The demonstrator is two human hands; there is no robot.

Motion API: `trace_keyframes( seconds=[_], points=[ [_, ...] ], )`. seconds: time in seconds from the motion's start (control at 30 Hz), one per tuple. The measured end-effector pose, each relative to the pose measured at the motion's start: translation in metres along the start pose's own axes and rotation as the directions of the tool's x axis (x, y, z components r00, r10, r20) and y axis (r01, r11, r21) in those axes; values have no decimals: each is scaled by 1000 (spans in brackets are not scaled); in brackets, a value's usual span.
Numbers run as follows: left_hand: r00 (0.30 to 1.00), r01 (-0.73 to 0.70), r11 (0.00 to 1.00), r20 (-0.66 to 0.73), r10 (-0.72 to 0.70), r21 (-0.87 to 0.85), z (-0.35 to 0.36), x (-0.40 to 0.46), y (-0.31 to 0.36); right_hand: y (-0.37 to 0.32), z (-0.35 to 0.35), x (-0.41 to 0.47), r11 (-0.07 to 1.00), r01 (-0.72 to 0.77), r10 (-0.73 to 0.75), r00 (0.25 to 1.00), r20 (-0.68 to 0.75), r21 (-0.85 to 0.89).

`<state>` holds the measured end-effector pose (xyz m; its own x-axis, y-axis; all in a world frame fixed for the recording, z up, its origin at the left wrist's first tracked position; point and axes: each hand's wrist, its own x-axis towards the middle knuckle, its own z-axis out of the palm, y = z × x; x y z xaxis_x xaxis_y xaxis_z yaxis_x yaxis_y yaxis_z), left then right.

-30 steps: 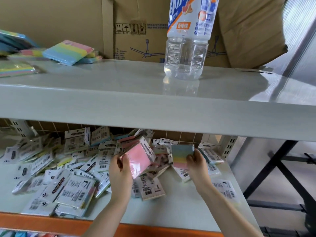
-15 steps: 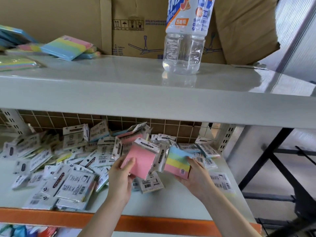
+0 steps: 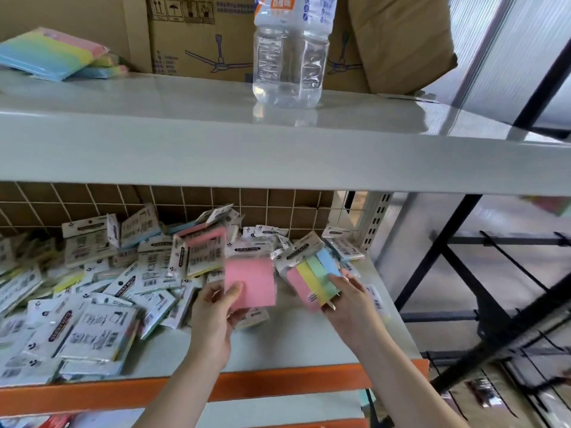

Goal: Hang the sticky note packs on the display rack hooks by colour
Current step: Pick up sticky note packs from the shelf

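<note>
Shelf: grey lower shelf (image 3: 293,344), loose sticky note packs (image 3: 92,304) heaped at frame left.
Left hand (image 3: 213,316): grips pink pack (image 3: 251,281).
Right hand (image 3: 349,301): grips striped multicolour pack (image 3: 312,278).

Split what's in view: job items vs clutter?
Job:
- pink pack, in left hand
- striped pack, in right hand
- pile of packs on lower shelf

Clutter:
- water bottle
- cardboard boxes
- rainbow pads on upper shelf
</note>
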<state>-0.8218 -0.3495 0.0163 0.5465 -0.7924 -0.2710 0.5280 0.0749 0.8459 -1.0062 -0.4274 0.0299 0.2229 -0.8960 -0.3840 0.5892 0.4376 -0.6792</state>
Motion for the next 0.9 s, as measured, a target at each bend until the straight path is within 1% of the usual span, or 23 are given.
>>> trace_keyframes(
  seconds=[0.07,0.2,0.3,0.37,0.43,0.57,0.67,0.77,0.9],
  points=[
    [997,40,999,62,-42,32,8,-4,-8,-4,-5,-2,999,37,-38,998,-45,-20],
    [983,88,984,145,-110,152,28,-19,-19,-14,-13,-12,995,93,-94,995,-26,-35],
    [972,69,975,204,-113,212,48,-33,-25,-24,-24,-25,976,114,-113,993,18,-186],
    [973,42,969,209,-95,245,60,-42,-31,-33,-33,-33,933,129,-107,991,81,-337],
    [976,-9,950,210,-59,311,72,-55,-34,-44,-44,-41,881,152,-105,986,128,-447],
    [949,-120,905,315,-16,407,96,-89,-43,-62,-66,-57,747,231,-120,969,216,-623],
    [944,-204,847,328,38,490,116,-118,-51,-74,-86,-73,705,296,-198,955,222,-644],
    [925,-254,845,373,70,471,130,-147,-63,-88,-106,-94,614,375,-311,924,224,-695],
    [934,-215,860,355,43,462,142,-176,-79,-106,-134,-117,564,454,-366,886,284,-690]
  ],
)
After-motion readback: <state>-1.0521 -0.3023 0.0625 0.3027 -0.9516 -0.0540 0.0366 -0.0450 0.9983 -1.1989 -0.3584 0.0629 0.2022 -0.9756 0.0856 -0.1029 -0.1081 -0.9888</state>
